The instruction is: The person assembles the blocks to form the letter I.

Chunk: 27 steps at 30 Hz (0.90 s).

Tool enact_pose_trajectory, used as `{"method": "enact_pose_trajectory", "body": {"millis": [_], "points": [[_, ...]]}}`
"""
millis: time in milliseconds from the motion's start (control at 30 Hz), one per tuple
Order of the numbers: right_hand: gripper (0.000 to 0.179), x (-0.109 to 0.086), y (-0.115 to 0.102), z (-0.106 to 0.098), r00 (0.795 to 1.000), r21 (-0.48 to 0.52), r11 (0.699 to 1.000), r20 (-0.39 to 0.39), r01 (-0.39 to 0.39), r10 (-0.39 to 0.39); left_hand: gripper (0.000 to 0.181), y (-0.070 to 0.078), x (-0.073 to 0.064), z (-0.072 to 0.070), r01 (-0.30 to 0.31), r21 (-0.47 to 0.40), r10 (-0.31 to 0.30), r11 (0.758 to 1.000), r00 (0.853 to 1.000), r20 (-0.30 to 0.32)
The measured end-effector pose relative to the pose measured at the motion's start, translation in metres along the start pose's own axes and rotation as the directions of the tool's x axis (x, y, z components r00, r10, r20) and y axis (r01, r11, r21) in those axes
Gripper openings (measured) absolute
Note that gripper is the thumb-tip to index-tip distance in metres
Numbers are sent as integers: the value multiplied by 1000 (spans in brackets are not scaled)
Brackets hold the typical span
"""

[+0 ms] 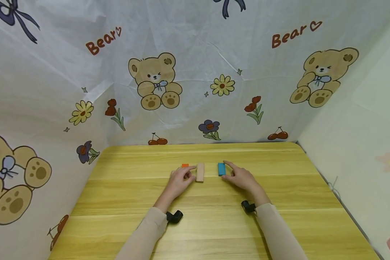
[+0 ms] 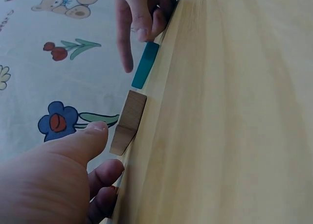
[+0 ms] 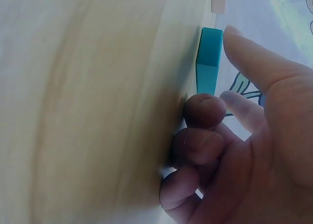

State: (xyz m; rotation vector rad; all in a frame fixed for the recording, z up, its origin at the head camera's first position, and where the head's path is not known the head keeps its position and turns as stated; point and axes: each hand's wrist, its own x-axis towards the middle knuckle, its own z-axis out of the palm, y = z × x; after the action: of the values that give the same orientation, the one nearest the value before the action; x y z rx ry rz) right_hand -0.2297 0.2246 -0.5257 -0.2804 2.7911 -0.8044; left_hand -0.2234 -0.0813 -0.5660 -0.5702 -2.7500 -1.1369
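Observation:
A plain wooden block (image 1: 199,172) lies lengthwise on the table, right of my left hand (image 1: 181,179). That hand's index finger and thumb reach to the block's left side without closing round it; whether they touch it I cannot tell. Farther right lies a blue block (image 1: 221,169), also seen in the right wrist view as a teal block (image 3: 209,60). Beside its right edge is my right hand (image 1: 242,177), thumb and index finger spread near its two ends, the other fingers loosely bent. Behind the left hand, an orange block (image 1: 185,165) is mostly hidden.
The wood-grain table (image 1: 208,224) ends at a cloth backdrop (image 1: 195,122) printed with bears and flowers. A pale wall (image 1: 360,144) borders the right side. Black wrist cameras sit below each hand, the left camera (image 1: 174,217) and the right camera (image 1: 248,207).

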Motion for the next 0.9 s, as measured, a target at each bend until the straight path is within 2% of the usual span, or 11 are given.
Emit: {"method": "enact_pose_trajectory", "body": {"millis": [233,533,900], "points": [[76,3,-1,1,1000,-22,999,10,-30,30,40,3,2,1,-29,42,29,999,999,-15],[75,4,-2,0,1000,-68,998,-1,-11,11,43,9,2,1,4,85,-6,996,1000,20],[68,6,-3,1,1000,-58,998,-5,-24,24,50,7,3,0,22,70,-25,997,998,50]]}}
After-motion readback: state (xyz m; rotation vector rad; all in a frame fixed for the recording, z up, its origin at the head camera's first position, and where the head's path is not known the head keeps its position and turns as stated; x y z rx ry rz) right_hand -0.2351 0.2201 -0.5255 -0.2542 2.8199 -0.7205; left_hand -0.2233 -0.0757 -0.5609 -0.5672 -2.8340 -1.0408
